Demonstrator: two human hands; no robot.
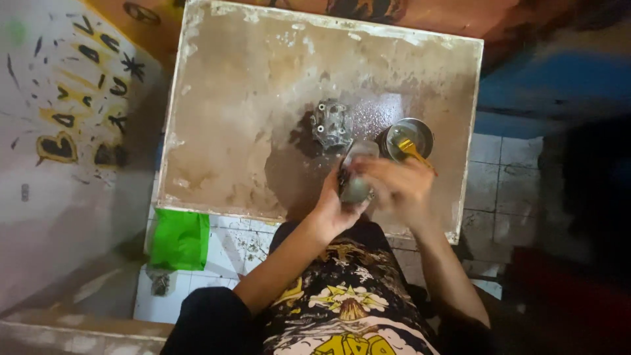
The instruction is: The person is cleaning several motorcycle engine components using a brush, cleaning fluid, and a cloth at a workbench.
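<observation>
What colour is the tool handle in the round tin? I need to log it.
Yellow: the handle sticks out of the round tin, head view.

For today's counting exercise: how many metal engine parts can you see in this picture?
2. One grey metal part sits on the wet tray, apart from the hands. The other, blurred, part is held between the left hand and right hand. Others may be hidden.

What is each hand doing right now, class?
Left hand: closed on a grey metal part.
Right hand: on the same part, blurred; its grip cannot be told.
</observation>
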